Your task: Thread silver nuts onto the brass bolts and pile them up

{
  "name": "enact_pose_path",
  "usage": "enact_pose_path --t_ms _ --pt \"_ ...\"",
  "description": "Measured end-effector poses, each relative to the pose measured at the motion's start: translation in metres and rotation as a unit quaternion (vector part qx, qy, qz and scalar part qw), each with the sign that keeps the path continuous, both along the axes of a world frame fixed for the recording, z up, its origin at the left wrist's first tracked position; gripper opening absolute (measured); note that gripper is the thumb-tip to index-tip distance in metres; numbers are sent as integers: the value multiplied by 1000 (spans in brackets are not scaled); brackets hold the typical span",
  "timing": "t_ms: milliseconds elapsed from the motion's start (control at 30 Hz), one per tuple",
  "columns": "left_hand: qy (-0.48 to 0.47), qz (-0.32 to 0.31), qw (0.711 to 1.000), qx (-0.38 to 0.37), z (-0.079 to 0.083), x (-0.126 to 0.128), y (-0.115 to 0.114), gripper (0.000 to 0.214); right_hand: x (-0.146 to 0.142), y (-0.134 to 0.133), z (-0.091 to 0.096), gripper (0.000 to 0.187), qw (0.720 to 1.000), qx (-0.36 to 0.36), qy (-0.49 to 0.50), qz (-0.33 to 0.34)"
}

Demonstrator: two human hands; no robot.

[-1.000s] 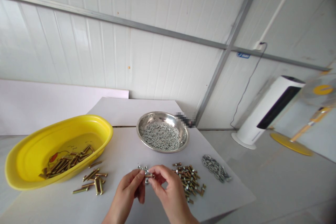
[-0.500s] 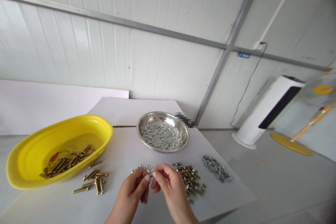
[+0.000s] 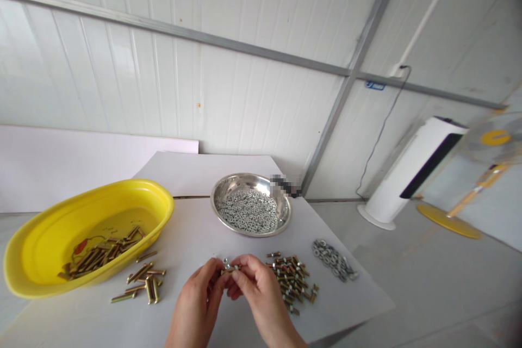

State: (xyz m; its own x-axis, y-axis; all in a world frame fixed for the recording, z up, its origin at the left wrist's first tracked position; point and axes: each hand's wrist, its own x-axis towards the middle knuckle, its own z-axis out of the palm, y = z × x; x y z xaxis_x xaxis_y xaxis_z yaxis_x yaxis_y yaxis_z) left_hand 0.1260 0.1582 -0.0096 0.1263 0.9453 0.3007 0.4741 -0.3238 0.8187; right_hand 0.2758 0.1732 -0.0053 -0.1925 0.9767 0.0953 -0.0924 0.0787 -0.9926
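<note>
My left hand (image 3: 196, 298) and my right hand (image 3: 261, 296) meet at the front of the white table (image 3: 196, 318). Their fingertips pinch a short brass-coloured bolt (image 3: 230, 269) with a steel nut on it. A few small steel nuts (image 3: 225, 263) show just behind my fingers. To the right of my right hand lies a heap of brass bolts fitted with nuts (image 3: 291, 281). Left of my left hand lie loose brass bolts (image 3: 143, 283). More bolts sit in a yellow plastic basin (image 3: 36, 261).
A stainless steel dish (image 3: 249, 178) full of steel nuts stands at the table's middle. A strip of steel nuts (image 3: 332, 259) lies at the right. A white tower fan (image 3: 411, 174) and a yellow-based pedestal fan (image 3: 448, 213) stand on the floor beyond the table's right edge.
My hands have drawn closer together, fingertips now meeting around the bolt. They hide more of the small nuts on the table. The view has tilted slightly.
</note>
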Motion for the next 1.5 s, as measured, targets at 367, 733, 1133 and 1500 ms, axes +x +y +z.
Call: enact_pose_path --t_ms 367,733,1133,1500 --pt "0 -37 996 85 1 -2 -7 10 -1 -7 -1 70 995 -53 -88 -13" --pt "-300 -20 940 -161 -1 2 11 38 6 -5 9 35 977 121 -158 -78" --pt "-339 -60 910 -230 -15 10 11 46 11 -5 8 12 968 135 -198 -79" --pt "-155 -66 984 -50 3 10 -2 38 0 -10 1 67 995 -50 -85 19"
